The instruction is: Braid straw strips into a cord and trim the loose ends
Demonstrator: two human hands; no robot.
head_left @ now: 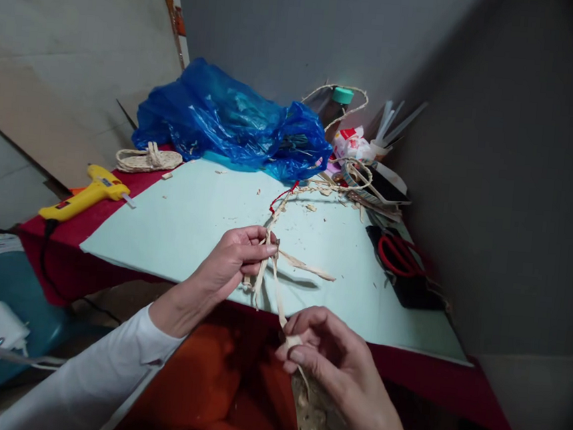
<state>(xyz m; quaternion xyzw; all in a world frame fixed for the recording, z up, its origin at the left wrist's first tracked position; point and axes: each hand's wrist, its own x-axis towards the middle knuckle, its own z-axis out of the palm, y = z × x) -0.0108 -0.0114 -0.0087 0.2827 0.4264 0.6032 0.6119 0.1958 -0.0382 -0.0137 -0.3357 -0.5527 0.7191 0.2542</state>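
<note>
My left hand [232, 260] is closed in a pinch on a pale braid of dried plant fibre [279, 211], which runs back over the table with a red string [283, 196] beside it. Several loose strips hang or stick out below the fingers; one fibre strip [307, 265] points to the right. Nearer my body, my right hand [334, 356] pinches a long fibre strand [278, 294] that stretches down from the left hand's grip. Its tail end curls below the right fingers.
A pale green sheet [207, 208] covers the red-clothed table. At left lie a yellow glue gun [87, 194] and a small woven slipper [148, 158]. A blue plastic bag [224, 122] sits at the back. Red-handled scissors [398, 255] and a phone [382, 183] are at right, beside a grey wall.
</note>
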